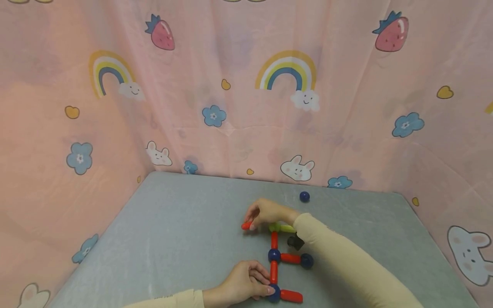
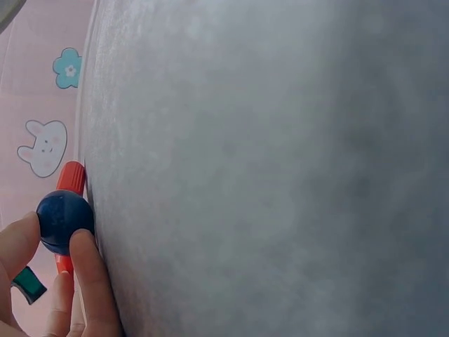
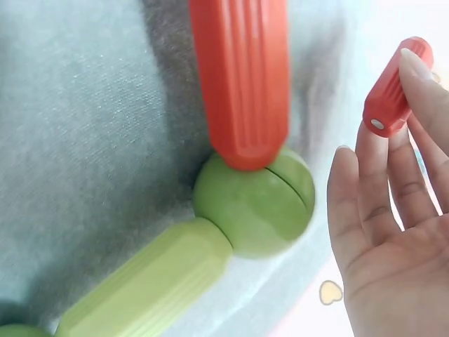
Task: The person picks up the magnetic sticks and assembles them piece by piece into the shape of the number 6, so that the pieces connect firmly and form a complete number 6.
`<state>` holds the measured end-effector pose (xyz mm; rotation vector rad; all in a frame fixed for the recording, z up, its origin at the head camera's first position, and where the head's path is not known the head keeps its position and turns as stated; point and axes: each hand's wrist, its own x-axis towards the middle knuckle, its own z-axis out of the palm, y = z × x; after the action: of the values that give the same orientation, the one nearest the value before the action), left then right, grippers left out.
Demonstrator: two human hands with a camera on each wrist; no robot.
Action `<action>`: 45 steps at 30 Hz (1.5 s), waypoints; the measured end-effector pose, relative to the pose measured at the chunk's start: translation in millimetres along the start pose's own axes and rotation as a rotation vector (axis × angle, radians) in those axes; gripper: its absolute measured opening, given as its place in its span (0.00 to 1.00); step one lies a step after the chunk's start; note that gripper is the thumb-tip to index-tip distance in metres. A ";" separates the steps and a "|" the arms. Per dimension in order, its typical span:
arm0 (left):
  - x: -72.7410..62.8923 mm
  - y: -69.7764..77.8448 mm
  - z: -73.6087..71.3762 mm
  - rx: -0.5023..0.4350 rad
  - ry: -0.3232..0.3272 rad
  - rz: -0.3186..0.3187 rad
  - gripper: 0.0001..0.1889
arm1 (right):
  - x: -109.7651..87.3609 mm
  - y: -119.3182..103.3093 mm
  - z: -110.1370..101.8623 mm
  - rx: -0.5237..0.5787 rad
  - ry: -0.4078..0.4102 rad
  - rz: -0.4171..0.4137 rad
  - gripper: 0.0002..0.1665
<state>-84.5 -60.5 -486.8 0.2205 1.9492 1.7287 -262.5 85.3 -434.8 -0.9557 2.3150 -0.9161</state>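
Note:
My right hand (image 1: pixel 265 211) pinches a short red magnetic rod (image 3: pixel 398 88) between thumb and fingers, left of the far end of a rod-and-ball frame. A silver dot shows in the rod's end. Closer to me, my left hand (image 1: pixel 244 282) grips the frame's near blue ball (image 2: pixel 64 221) with thumb and fingertips. From that ball one red rod (image 1: pixel 291 296) points right and another (image 1: pixel 274 272) runs away to the middle blue ball (image 1: pixel 274 255). Beyond it, a red rod (image 3: pixel 242 84) reaches a green ball (image 3: pixel 256 203), where a light green rod (image 3: pixel 147 281) branches off.
A loose blue ball (image 1: pixel 304 196) lies near the table's back edge. One red rod (image 1: pixel 290 259) links the middle ball to a dark blue ball (image 1: pixel 306 261). Beside my right sleeve (image 1: pixel 346 256) is a dark piece (image 1: pixel 295 242). Pink patterned cloth (image 1: pixel 239 141) surrounds the grey table (image 1: pixel 173 231).

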 end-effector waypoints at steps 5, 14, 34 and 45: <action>0.3 0.9 -0.7 -0.010 -0.009 -0.023 0.11 | -10.4 -1.6 -5.4 -0.017 0.022 -0.012 0.11; 1.0 4.1 -1.1 0.001 -0.031 -0.030 0.11 | -44.5 -5.1 -11.3 0.079 0.060 0.027 0.10; 2.9 10.2 -4.1 0.062 -0.075 -0.035 0.10 | -137.6 9.8 -12.7 0.208 0.208 0.138 0.17; 12.7 25.8 -11.5 0.256 -0.040 0.096 0.09 | -173.3 21.5 2.6 0.288 0.303 0.263 0.22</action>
<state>-106.4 -60.4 -464.9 0.4423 2.1593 1.5153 -158.0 224.9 -423.7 -0.4052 2.3866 -1.3057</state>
